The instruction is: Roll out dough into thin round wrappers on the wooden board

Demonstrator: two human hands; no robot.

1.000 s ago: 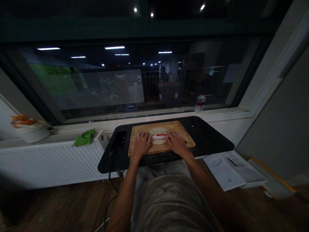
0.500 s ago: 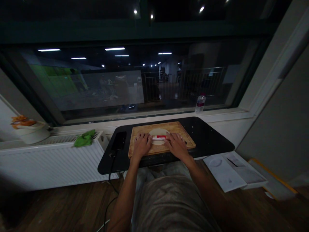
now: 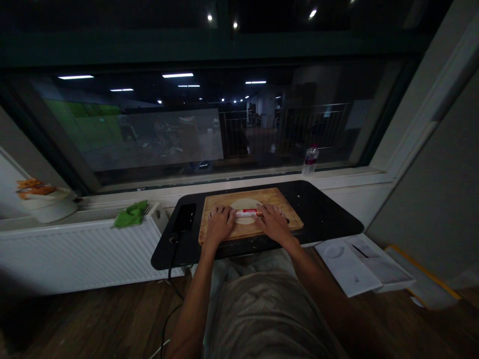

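Note:
A wooden cutting board [image 3: 284,198] lies on a small black table [image 3: 322,209]. On the board is a flat round of pale dough [image 3: 243,204]. Across the dough lies a red and white roller [image 3: 246,213]. My left hand [image 3: 219,223] rests palm down on the roller's left end, fingers stretched flat. My right hand [image 3: 273,222] lies the same way on its right end. Both hands press on the roller without wrapping round it.
A black phone [image 3: 184,217] with a cable lies left of the board. A green cloth [image 3: 130,213] and a white bowl [image 3: 47,204] sit on the radiator at the left. A water bottle [image 3: 310,160] stands on the sill. White paper sheets [image 3: 359,263] lie at the right.
Both hands and the roller have moved slightly away from me over the dough, then held about still.

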